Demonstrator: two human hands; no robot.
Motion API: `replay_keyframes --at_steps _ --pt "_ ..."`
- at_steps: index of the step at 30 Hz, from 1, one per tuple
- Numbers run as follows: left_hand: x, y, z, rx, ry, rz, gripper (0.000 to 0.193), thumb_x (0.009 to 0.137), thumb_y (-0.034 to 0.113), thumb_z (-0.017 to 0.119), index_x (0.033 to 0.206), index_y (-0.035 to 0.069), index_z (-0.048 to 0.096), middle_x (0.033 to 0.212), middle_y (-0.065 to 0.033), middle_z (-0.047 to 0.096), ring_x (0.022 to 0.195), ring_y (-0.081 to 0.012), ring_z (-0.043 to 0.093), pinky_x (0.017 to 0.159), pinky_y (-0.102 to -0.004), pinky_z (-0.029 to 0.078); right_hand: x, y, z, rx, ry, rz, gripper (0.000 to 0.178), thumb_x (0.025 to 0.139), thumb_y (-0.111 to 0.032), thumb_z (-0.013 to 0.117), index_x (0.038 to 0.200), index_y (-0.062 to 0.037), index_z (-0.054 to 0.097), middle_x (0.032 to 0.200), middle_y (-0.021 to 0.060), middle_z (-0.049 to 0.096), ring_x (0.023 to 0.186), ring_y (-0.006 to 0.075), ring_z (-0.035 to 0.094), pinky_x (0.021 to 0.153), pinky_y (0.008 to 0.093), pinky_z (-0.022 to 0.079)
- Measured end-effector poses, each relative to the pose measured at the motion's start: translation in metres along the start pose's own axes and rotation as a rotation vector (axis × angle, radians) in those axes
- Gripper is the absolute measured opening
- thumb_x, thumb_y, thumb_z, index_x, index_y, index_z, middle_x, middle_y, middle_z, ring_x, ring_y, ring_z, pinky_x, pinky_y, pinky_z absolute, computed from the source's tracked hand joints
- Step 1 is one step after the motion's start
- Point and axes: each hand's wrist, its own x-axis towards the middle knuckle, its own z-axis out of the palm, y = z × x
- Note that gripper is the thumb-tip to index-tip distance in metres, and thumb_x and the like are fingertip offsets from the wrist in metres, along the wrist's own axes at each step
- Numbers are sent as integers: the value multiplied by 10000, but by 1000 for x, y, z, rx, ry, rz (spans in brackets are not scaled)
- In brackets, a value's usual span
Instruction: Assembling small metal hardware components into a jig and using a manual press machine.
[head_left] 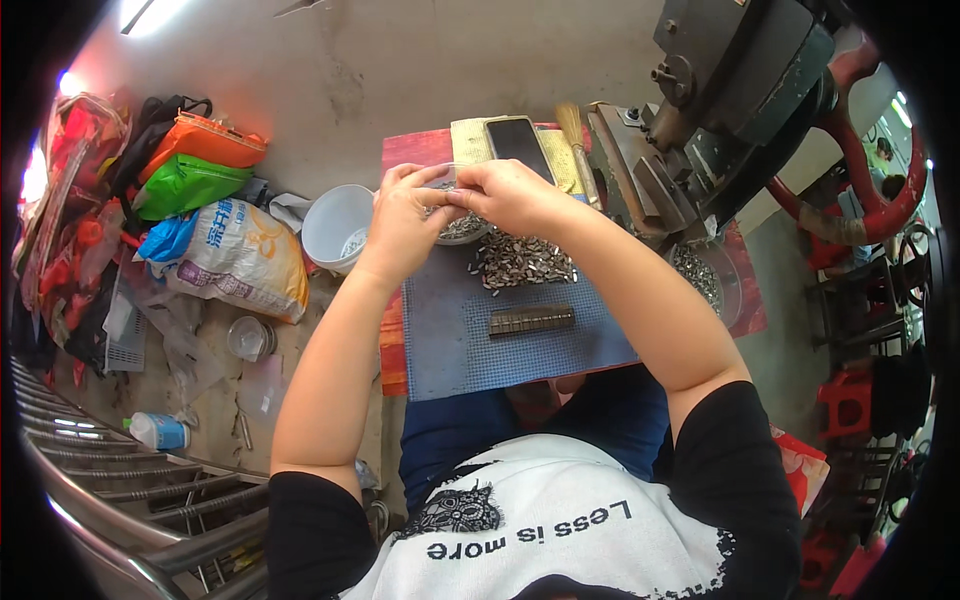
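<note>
Pieces, small, metallic, heaped on blue-matted surface; likely light, stiff, slippery, best held mid-length; left hand and right hand meeting far-left, whether fingers pinch anything, cannot tell.

The left hand and right hand meet over a tub. From them, a heap of small metal rods lies toward half past four, a white bucket toward half past eight.
</note>
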Motion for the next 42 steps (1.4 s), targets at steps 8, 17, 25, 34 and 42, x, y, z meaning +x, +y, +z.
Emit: replay_keyframes --at_steps 8,17,25,34,42 --pt "1 -3 -6 -144 -96 -40 223 832 191 756 1027 87 785 1348 -108 636 1410 -348 400 1156 -456 328 8 13 10 -181 69 -181 228 957 -232 594 951 -9 637 927 213 685 887 404 656 754 453 521" --pt "2 -12 0 -281 -17 -147 205 830 179 772 1029 138 798 1332 -139 644 1398 -318 442 1135 -443 353 15 9 7 40 43 11 304 943 -307 689 889 -8 665 777 105 676 714 193 624 664 359 500" --pt "-1 -6 1 -278 121 -162 187 823 201 772 984 110 801 1245 -130 692 1368 -341 461 1126 -453 366 19 2 7 358 132 205 247 875 -226 780 918 15 751 813 56 722 759 81 631 690 259 507" --pt "-5 6 1 87 187 -76 274 721 326 846 850 91 787 1083 -65 747 1229 -296 553 1064 -473 345 18 7 14 408 171 274 209 866 -188 776 929 9 749 828 62 723 757 88 623 695 269 496" --pt "-7 6 2 57 300 -91 293 675 322 873 812 92 754 1104 -61 734 1229 -276 547 1053 -456 350 13 7 10 449 81 245 165 877 -168 761 862 -4 743 778 15 693 712 70 593 673 251 477"
